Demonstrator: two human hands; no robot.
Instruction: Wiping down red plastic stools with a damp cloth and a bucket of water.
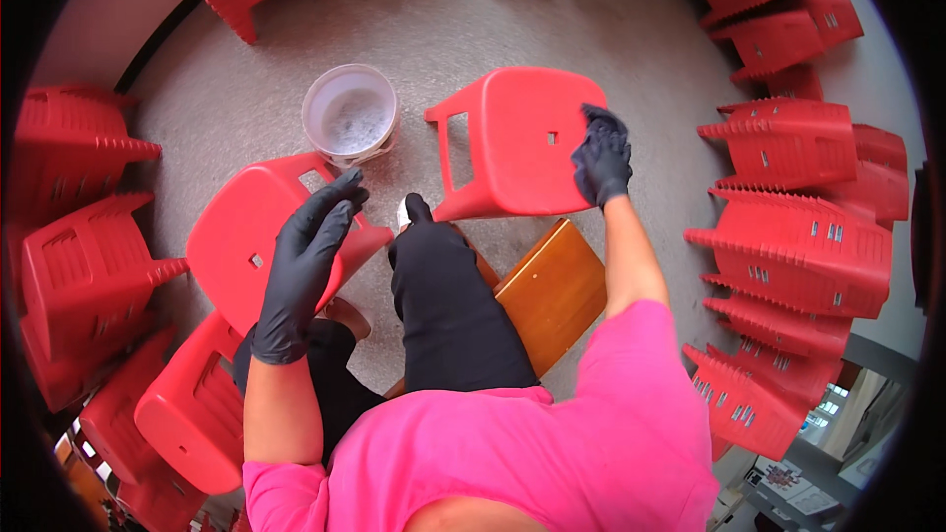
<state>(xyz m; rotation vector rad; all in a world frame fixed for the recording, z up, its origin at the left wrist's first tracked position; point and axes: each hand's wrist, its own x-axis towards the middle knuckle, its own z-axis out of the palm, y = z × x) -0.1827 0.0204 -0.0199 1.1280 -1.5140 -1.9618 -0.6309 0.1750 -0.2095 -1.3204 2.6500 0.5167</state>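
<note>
Pink shirt (493,443) closest | black-gloved right hand (603,156) against the right edge of a red stool (522,153), grasp can't be told | gloved left hand (301,271) fingers extended, apparently empty, near second stool (232,236) | pail (320,108) left of red stool | plastic seems light, stiff, slick if wet; hold by seat rim | no writing legible

Bucket (317,108) on floor (443,30) beyond left stool (232,246), left of right stool (527,143); stool stacks (788,246) both sides.

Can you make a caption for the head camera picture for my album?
Gloved right hand at a red stool, left hand by another stool, bucket nearby.
</note>
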